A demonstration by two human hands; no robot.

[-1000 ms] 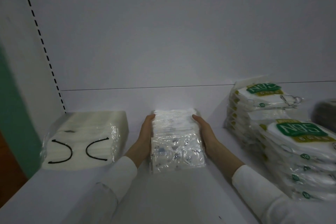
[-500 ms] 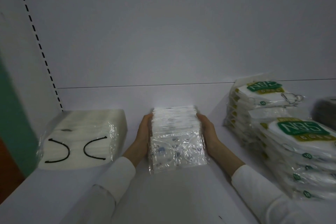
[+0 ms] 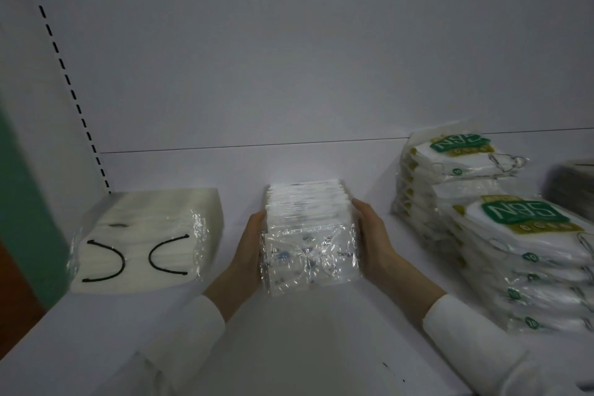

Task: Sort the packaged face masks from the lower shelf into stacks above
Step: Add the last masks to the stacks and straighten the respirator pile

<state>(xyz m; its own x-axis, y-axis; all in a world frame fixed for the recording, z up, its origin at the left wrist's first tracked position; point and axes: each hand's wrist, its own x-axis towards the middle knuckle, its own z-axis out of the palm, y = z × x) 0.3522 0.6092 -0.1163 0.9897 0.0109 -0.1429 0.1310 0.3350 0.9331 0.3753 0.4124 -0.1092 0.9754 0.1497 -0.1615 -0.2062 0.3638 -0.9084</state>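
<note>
The left hand (image 3: pixel 248 249) lies flat against the left side of a stack of clear-wrapped masks (image 3: pixel 309 235), fingers stretched along the wrapping and not curled around it. The right hand (image 3: pixel 373 235) presses the opposite side in the same flat way, so the stack is squeezed between the two palms. Both wrists come out of white sleeves (image 3: pixel 466 325). The stack stands on the white shelf (image 3: pixel 305 341), about midway across it, with its packs leaning back toward the rear panel. To the left, apart from the hands, lies a wrapped bundle of white masks with black ear loops (image 3: pixel 144 241). To the right stand two piles of N95 packs, a far pile (image 3: pixel 450 177) and a near pile (image 3: pixel 530 270), with a dark stack (image 3: pixel 572 185) blurred at the far right edge.
</note>
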